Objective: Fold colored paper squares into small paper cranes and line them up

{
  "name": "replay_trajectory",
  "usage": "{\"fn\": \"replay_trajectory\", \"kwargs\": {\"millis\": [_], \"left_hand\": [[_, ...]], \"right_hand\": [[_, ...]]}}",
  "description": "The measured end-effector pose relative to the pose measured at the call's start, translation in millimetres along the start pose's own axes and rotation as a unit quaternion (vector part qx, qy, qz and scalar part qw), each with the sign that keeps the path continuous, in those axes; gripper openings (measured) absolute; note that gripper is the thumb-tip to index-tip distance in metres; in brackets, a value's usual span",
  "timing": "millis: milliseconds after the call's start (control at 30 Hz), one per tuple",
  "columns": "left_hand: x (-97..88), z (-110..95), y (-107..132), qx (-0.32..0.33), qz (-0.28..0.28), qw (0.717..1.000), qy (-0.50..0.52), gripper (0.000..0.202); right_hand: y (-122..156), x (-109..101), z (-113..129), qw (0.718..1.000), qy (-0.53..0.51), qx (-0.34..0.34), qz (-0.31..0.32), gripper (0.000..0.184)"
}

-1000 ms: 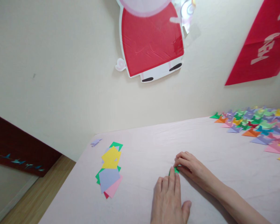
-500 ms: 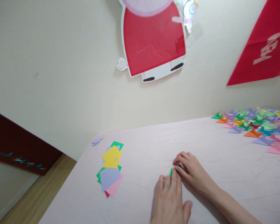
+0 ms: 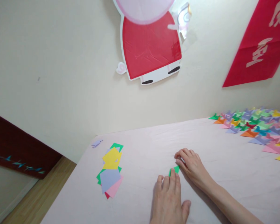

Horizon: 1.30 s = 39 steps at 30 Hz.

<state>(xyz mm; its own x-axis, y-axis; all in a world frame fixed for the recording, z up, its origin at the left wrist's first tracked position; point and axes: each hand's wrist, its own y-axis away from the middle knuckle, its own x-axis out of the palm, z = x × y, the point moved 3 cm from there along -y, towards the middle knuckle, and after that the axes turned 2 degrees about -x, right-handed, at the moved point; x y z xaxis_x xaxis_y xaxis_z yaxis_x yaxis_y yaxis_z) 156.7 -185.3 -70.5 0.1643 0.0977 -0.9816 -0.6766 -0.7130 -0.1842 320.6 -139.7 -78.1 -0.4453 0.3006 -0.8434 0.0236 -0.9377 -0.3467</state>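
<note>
A small folded piece of green paper [image 3: 176, 169] lies on the pale cloth-covered table. My left hand [image 3: 169, 196] rests palm down with its fingers stretched out, and their tips press on the paper's near left part, covering it. To the right, my right hand [image 3: 191, 163] hovers close to the paper's right corner. Its fingers are loosely bent, with the thumb a little apart from the index finger, and nothing shows between them. Whether the thumb touches the paper I cannot tell.
Left of my hands lie overlapping paper squares, with a yellow sheet [image 3: 112, 158] and a lilac sheet [image 3: 110, 180] on top. A folded lilac piece [image 3: 97, 143] sits near the table's far left corner. Rows of colourful folded paper figures [image 3: 249, 133] stand at right, by the wall.
My right hand has drawn slightly back from the green paper, so more of it shows. My left hand stays on it. The view has shifted a little.
</note>
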Motion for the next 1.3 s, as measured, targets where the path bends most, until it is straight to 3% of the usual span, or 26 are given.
{"fn": "replay_trajectory", "kwargs": {"millis": [233, 367, 600, 967, 1133, 1300], "left_hand": [[-1.6, 3, 0, 0.001, 0.015, 1.0, 0.027, 0.069], [5.4, 8, 11, 0.004, -0.004, 1.0, 0.019, 0.073], [15.4, 16, 27, -0.023, -0.075, 0.997, -0.009, 0.072], [16.2, 26, 33, -0.005, -0.07, 0.997, -0.033, 0.072], [10.5, 21, 26, -0.006, -0.098, 0.994, -0.044, 0.072], [9.4, 21, 24, -0.012, -0.095, 0.995, -0.037, 0.069]], "right_hand": [[8, 1, 7, 0.998, 0.063, 0.0, 0.0, 0.031], [7, 7, 5, 0.995, 0.095, 0.0, 0.01, 0.037], [7, 7, 6, 0.992, 0.125, -0.005, 0.004, 0.039], [6, 9, 3, 0.99, 0.139, -0.015, -0.036, 0.039], [10, 11, 19, 0.987, 0.13, -0.041, -0.082, 0.04], [14, 17, 28, 0.986, 0.153, -0.048, -0.043, 0.048]]}}
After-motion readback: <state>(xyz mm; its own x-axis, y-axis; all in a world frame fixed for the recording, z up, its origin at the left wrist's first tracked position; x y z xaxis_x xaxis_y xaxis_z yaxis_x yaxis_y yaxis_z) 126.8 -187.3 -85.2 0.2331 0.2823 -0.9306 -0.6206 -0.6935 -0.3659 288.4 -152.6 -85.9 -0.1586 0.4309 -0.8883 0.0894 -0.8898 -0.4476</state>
